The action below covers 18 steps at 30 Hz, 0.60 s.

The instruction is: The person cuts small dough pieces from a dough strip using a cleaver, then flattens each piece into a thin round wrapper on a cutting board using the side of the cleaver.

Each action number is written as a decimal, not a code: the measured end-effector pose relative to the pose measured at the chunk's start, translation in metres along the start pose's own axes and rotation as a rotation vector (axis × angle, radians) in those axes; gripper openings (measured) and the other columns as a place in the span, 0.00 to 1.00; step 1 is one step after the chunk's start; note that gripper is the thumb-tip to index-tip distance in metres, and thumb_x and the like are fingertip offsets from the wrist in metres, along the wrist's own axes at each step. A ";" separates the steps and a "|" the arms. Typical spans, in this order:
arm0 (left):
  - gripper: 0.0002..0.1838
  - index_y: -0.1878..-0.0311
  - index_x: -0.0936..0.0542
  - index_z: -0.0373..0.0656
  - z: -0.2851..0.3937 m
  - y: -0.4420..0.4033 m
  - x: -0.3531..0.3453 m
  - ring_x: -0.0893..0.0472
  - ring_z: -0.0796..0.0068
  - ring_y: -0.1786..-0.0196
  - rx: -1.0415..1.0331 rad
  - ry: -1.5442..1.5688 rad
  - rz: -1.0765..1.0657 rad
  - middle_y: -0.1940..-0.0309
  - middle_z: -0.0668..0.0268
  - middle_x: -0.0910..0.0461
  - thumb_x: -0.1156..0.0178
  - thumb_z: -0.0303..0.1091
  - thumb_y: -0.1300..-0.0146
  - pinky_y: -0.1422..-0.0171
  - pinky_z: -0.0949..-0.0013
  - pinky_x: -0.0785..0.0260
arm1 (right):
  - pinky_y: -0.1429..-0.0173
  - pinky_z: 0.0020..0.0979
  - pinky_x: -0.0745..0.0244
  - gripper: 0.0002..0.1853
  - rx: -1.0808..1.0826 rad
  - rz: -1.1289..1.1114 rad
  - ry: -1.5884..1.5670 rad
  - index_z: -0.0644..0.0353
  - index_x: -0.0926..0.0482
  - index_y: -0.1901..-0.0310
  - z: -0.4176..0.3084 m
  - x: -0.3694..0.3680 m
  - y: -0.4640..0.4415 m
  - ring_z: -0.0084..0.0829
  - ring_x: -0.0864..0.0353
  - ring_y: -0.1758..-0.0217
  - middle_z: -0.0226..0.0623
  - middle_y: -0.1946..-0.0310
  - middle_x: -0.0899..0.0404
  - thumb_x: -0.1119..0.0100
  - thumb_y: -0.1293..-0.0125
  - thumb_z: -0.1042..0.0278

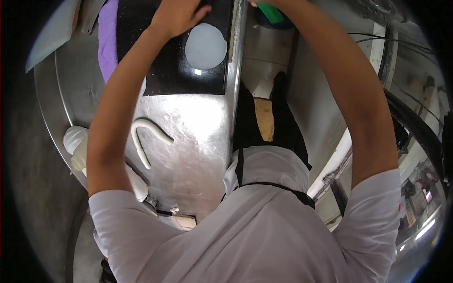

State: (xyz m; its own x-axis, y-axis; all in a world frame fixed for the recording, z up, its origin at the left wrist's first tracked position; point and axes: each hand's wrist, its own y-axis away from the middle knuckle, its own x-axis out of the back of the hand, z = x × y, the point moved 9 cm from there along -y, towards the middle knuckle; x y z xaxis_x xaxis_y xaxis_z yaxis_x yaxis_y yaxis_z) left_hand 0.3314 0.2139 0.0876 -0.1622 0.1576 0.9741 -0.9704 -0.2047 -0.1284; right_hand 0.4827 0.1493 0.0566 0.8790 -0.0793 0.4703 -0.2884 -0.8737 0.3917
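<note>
My left hand (178, 15) is over the black board (165, 70) at the top, its fingers apart, with nothing seen in it. Just below and right of it, a flat round white piece (205, 46) lies on the board. My right hand (269, 2) is at the top edge, mostly cut off, closed around a green object (271, 13) above a dark round container. A bent white strip (141, 128), like a rope of dough, rests on the metal counter (188, 155), left of centre.
A purple cloth (107, 42) lies along the board's left side. White plastic-wrapped items (75, 139) sit at the far left of the counter. The counter's metal edge (234, 70) runs beside my legs. Cables and a metal frame are at the right.
</note>
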 end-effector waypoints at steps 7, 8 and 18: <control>0.30 0.33 0.23 0.52 0.065 0.048 -0.017 0.20 0.60 0.36 -0.215 0.100 -0.280 0.44 0.64 0.19 0.29 0.27 0.40 0.27 0.56 0.31 | 0.34 0.42 0.24 0.37 -0.124 -0.233 -0.138 0.65 0.29 0.30 0.166 -0.111 0.295 0.47 0.16 0.39 0.53 0.43 0.16 0.28 0.32 0.49; 0.30 0.33 0.23 0.52 0.063 0.043 -0.017 0.20 0.60 0.36 -0.205 0.092 -0.274 0.44 0.64 0.19 0.29 0.27 0.40 0.27 0.56 0.31 | 0.34 0.41 0.24 0.35 -0.134 -0.243 -0.129 0.65 0.29 0.31 0.164 -0.109 0.329 0.46 0.16 0.40 0.53 0.44 0.16 0.28 0.32 0.52; 0.11 0.59 0.20 0.45 0.057 0.028 -0.019 0.19 0.59 0.41 -0.167 0.096 -0.530 0.55 0.65 0.19 0.28 0.26 0.43 0.33 0.52 0.31 | 0.39 0.45 0.23 0.28 0.237 0.081 0.207 0.64 0.25 0.36 0.099 0.006 0.162 0.52 0.15 0.43 0.54 0.46 0.16 0.32 0.29 0.53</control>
State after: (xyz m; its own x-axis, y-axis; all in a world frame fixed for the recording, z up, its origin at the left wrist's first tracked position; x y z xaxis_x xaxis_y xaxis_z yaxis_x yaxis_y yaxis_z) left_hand 0.3176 0.1498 0.0756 0.3469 0.2863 0.8932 -0.9376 0.0810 0.3382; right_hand 0.4785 -0.0407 0.0443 0.7538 -0.0748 0.6528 -0.2363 -0.9579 0.1632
